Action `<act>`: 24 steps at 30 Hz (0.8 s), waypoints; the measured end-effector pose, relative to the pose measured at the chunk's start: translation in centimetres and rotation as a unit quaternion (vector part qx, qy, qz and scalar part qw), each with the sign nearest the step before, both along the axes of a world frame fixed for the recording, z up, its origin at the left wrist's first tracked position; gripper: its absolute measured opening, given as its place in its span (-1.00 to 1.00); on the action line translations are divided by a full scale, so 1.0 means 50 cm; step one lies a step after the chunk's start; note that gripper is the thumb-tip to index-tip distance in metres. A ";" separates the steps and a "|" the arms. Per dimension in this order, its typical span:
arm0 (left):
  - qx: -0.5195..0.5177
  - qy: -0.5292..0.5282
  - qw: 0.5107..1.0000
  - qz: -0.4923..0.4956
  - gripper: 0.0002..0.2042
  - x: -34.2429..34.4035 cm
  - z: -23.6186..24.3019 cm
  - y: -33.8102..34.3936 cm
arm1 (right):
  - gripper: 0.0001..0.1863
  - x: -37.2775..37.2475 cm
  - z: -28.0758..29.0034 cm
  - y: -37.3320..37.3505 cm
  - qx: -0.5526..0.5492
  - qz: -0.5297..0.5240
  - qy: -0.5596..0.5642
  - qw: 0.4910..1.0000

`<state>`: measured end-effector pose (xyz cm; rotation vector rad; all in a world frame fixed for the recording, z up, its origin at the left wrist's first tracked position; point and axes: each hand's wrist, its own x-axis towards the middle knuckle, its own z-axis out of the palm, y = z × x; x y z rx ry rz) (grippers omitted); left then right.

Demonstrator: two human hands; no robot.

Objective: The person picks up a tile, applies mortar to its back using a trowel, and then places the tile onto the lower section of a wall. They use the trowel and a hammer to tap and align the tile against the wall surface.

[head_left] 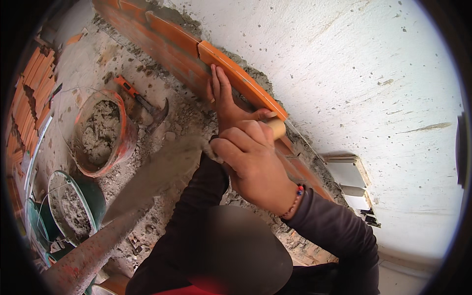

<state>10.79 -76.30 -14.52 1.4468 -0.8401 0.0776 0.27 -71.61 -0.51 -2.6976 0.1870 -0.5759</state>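
My left hand (227, 101) lies against the face of an orange clay brick (241, 76) at the top of a low brick course. Its fingers are stretched out, and its thumb reaches toward the brick's near end. My right hand (258, 164) is closed around a trowel, with its mortar-smeared blade (155, 174) pointing left and down. The butt of the pale wooden handle (278, 129) sticks out beside the brick's near end; whether it touches cannot be told. Grey mortar (263, 78) shows between the brick and the white wall (344, 73).
On the rubble-strewn floor stand an orange bucket (129, 147) and a green bucket (96, 196), both with mortar. A hammer (147, 105) lies close by. Stacked bricks (34, 93) are at far left. A round post (83, 260) crosses lower left. A wall box (350, 172) is at right.
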 end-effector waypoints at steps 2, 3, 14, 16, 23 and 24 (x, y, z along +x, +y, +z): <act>0.019 -0.031 0.999 0.022 0.41 0.005 -0.001 -0.002 | -0.73 0.009 -0.024 -0.002 -0.003 0.013 -0.014 1.000; 0.017 -0.028 0.999 0.017 0.41 0.007 -0.002 0.001 | -0.73 0.013 -0.037 -0.001 0.003 0.015 -0.017 1.000; 0.080 -0.113 0.990 0.015 0.45 0.032 -0.014 0.016 | -0.74 0.083 -0.026 0.020 -0.003 0.103 0.001 0.995; 0.083 -0.118 0.989 0.020 0.45 0.030 -0.013 0.016 | -0.77 0.095 -0.036 0.010 -0.011 0.112 0.000 0.994; 0.059 -0.141 0.986 0.069 0.44 0.029 -0.005 0.019 | -0.80 0.110 -0.048 -0.034 -0.048 0.118 0.035 0.991; 0.063 -0.126 0.988 0.070 0.44 0.019 -0.002 0.015 | -0.81 0.107 -0.053 -0.030 -0.057 0.125 0.026 0.990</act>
